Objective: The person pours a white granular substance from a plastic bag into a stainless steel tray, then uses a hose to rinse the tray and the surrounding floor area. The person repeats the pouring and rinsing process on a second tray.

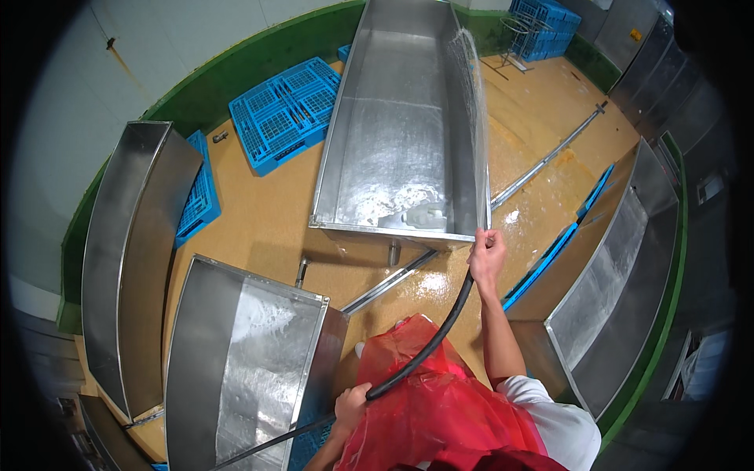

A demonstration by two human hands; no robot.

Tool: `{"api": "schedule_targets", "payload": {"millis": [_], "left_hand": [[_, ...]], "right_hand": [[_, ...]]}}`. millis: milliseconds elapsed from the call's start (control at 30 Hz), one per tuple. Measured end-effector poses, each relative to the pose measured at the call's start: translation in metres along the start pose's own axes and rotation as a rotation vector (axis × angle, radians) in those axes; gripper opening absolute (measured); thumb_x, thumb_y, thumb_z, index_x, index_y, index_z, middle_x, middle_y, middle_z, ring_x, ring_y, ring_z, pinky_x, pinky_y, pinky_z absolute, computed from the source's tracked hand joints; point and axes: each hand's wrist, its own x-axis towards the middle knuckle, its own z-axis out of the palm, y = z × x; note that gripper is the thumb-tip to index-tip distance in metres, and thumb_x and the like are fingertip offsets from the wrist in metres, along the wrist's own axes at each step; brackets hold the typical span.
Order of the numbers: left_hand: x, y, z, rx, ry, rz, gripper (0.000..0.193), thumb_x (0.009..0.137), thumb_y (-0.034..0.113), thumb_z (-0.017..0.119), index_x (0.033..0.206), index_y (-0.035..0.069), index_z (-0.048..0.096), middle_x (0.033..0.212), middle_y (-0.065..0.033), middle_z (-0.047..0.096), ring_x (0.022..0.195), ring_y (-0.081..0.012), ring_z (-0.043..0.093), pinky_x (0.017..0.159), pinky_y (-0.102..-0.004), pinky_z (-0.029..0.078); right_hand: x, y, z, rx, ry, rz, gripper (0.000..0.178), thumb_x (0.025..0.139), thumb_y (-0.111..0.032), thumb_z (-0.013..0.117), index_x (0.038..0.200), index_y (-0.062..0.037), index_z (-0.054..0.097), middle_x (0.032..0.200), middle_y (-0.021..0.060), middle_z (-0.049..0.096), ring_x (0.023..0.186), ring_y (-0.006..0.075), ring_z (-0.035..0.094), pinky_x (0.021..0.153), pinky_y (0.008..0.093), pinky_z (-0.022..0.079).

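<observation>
A black hose [424, 350] runs across the front of my red apron [440, 408] between my hands. My right hand [488, 257] is closed around its upper end, by the near right corner of a long metal tank [393, 118]. From that end a stream of water [475, 102] shoots away along the tank's right wall. Lower down, my left hand [351, 406] grips the same hose, which trails off to the lower left. Inside the tank, near its close end, lies a pale object [424, 217] whose kind I cannot make out.
Other metal tanks stand at near left [259, 353], far left [129, 259] and right [613, 290]. Blue plastic pallets [287, 110] lie beyond. A metal rail [550, 157] crosses the wet tan floor [267, 212]. Blue crates [550, 31] are stacked at far right.
</observation>
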Motion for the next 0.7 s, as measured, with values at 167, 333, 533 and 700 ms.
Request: {"api": "schedule_targets", "payload": {"millis": [167, 333, 533, 700], "left_hand": [[0.003, -0.012, 0.007, 0.017, 0.026, 0.034, 0.017, 0.088, 0.029, 0.067, 0.095, 0.014, 0.067, 0.085, -0.0219, 0.07, 0.087, -0.0497, 0.066, 0.075, -0.061, 0.05], [0.006, -0.017, 0.01, 0.026, 0.014, 0.019, 0.019, 0.088, 0.029, 0.069, 0.1, 0.014, 0.069, 0.087, -0.0214, 0.071, 0.088, -0.0484, 0.067, 0.076, -0.0601, 0.051], [0.011, -0.027, 0.017, 0.037, 0.022, 0.052, 0.02, 0.088, 0.029, 0.07, 0.102, 0.015, 0.07, 0.088, -0.0206, 0.072, 0.087, -0.0476, 0.067, 0.076, -0.0593, 0.052], [0.01, -0.025, 0.01, 0.033, -0.003, 0.022, 0.017, 0.088, 0.027, 0.069, 0.101, 0.015, 0.07, 0.089, -0.0198, 0.072, 0.088, -0.0466, 0.067, 0.077, -0.0585, 0.052]], "right_hand": [[-0.001, 0.022, 0.0, -0.041, 0.014, 0.084, 0.024, 0.106, -0.022, 0.062, 0.093, -0.0064, 0.05, 0.057, 0.0016, 0.052, 0.043, 0.0087, 0.046, 0.038, 0.0281, 0.036], [0.002, 0.016, 0.0, -0.007, 0.009, 0.035, 0.025, 0.105, -0.024, 0.064, 0.092, -0.0065, 0.05, 0.058, 0.0023, 0.053, 0.042, 0.0097, 0.047, 0.038, 0.0288, 0.037], [0.008, 0.106, -0.018, -0.231, 0.086, 0.067, 0.025, 0.103, -0.023, 0.065, 0.09, -0.0052, 0.052, 0.057, 0.0038, 0.054, 0.043, 0.0119, 0.05, 0.041, 0.0324, 0.038], [-0.001, 0.067, -0.011, -0.087, 0.059, 0.134, 0.024, 0.104, -0.023, 0.063, 0.092, -0.0072, 0.049, 0.058, 0.001, 0.051, 0.041, 0.0099, 0.045, 0.036, 0.03, 0.036]]}}
